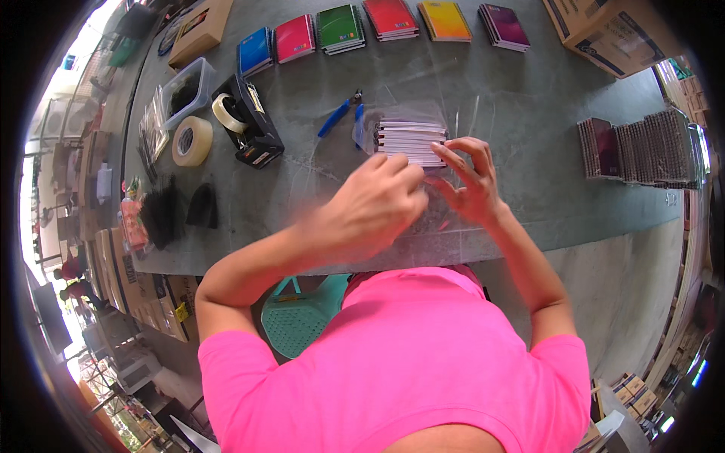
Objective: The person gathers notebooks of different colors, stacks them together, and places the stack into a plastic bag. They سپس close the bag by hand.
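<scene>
A stack of notebooks (410,139) lies in front of me, page edges up, with a clear plastic bag (368,123) around or beneath it. At the stack's near side, my left hand (381,198) is closed with curled fingers; whatever it pinches is hidden. My right hand (472,181) has its fingers apart, the fingertips touching or close to the stack's right end. Just left of the bag lie blue-handled cutting pliers (337,117).
Spiral notebooks in several colours, including a green pile (340,28), line the far side. A black tape dispenser (257,124), tape roll (192,141) and plastic tub (189,92) stand left. Notebook stacks (642,149) and a cardboard box (615,38) occupy the right.
</scene>
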The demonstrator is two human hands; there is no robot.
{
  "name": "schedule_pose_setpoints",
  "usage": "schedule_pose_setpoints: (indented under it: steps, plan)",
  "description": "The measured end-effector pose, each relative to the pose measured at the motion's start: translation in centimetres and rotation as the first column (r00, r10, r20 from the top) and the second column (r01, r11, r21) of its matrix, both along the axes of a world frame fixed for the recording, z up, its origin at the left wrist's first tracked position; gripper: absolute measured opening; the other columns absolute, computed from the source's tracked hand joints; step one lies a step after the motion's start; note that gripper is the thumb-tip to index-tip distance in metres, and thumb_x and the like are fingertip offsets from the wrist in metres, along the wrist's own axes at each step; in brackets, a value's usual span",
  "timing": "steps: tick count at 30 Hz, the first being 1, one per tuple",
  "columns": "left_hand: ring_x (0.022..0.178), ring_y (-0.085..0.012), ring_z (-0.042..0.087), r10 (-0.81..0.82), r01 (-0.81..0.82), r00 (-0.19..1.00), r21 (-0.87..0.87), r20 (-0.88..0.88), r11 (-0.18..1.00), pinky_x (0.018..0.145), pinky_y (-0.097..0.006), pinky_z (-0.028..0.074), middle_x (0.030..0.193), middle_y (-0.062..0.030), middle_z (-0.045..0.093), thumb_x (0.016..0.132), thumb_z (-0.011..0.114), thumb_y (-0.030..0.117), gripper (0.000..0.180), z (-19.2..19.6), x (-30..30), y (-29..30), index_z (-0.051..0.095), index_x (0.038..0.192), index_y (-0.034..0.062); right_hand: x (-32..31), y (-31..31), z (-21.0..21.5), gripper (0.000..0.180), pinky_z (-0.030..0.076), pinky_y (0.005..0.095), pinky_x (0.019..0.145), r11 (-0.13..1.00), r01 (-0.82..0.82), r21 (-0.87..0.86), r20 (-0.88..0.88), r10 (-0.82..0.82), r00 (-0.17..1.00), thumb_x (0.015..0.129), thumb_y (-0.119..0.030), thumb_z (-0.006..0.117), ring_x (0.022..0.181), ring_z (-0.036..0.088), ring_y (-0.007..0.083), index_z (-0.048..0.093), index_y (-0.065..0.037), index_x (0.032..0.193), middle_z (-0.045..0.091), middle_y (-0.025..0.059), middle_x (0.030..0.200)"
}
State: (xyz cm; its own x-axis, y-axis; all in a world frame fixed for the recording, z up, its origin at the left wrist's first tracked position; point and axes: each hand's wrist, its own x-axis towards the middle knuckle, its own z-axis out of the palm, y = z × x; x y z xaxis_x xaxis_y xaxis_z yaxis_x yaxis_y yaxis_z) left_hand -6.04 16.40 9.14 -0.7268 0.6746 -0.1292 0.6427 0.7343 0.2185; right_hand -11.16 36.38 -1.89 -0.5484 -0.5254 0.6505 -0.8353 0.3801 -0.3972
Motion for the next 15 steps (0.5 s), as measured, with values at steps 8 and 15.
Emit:
schedule_pose_setpoints:
  steps: [8, 15]
  plan:
    - [0.066, -0.0213, 0.058, -0.112, 0.138, 0.947, 0.066, -0.302, 0.988, 0.07, -0.034, 0.044, 0.065, -0.0033, 0.055, 0.072, 0.06, 0.012, 0.027, -1.3, -0.6, -0.6, 0.056, 0.097, 0.0034, -0.5, 0.4, -1.3, 0.057, 0.043, 0.0376, 0.089, 1.0, 0.012, -0.024, -0.013, -0.013, 1.0, 0.064, -0.017, 0.077, 0.104, 0.051, 0.025, 0.056, -0.01, 0.117, 0.053, 0.0054, 0.112]
    - [0.119, -0.0282, 0.04, -0.029, 0.103, 0.91, 0.157, -0.414, 0.982, 0.098, -0.043, 0.036, 0.122, -0.011, 0.048, 0.071, 0.06, 0.014, 0.045, 1.0, -1.4, -4.2, 0.057, 0.116, 0.0164, -1.3, -0.6, 1.6, 0.047, 0.041, 0.0374, 0.096, 0.955, -0.164, 0.247, -0.078, 0.188, 0.979, 0.071, -0.01, 0.067, 0.114, 0.052, 0.0201, 0.059, -0.01, 0.117, 0.054, 0.003, 0.119]
